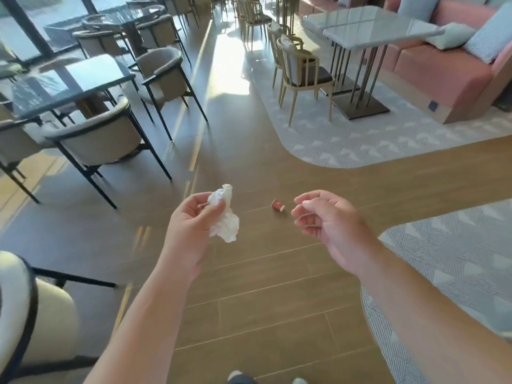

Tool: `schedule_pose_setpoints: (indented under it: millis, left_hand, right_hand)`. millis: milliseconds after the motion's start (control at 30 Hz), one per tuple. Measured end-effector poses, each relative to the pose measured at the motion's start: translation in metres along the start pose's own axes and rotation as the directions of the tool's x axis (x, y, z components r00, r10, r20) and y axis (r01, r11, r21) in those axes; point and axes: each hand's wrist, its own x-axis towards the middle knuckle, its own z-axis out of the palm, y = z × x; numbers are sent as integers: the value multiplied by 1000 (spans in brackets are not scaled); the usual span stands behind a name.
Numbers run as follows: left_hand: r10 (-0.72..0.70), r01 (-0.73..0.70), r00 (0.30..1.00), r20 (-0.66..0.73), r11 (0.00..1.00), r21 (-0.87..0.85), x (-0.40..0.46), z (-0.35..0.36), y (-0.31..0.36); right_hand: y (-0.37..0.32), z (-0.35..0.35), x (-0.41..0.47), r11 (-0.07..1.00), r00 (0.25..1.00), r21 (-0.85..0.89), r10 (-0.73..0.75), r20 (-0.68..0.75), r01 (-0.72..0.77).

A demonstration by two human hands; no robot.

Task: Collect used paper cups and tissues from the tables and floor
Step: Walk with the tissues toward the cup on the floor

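The left hand (194, 225) pinches a crumpled tissue (225, 217). The right hand (324, 220) is loose, holding nothing. Bending for the red cup (278, 205) on the floor (263, 300) could make the tissue slip.

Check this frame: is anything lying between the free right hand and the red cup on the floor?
Nothing visible. The red paper cup lies on its side on bare wood floor, ahead of the empty right hand. The left hand grips a crumpled tissue.

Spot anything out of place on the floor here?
Yes: a red paper cup lies tipped on its side on the wood floor, ahead of the hands. The left hand grips a crumpled tissue; no spill visible.
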Motion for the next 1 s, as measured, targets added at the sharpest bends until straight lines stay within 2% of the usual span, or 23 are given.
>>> schedule_pose_setpoints:
  millis: [267, 433, 667, 1000]
  left_hand:
    - [-43, 43, 999, -15, 999, 7, 141, -19, -13]
    - [-75, 75, 996, 41, 997, 18, 260, -33, -10]
    - [-112, 108, 989, 100, 993, 42, 403, -48, 17]
    - [-198, 185, 971, 135, 977, 102, 514, -32, 11]
  right_hand:
    - [12, 31, 129, 997, 997, -39, 69, -24, -70]
    - [2, 62, 232, 994, 990, -70, 70, -119, -79]
    - [-26, 109, 356, 993, 984, -83, 71, -161, -86]
    - [-28, 109, 462, 987, 970, -93, 107, -220, -130]
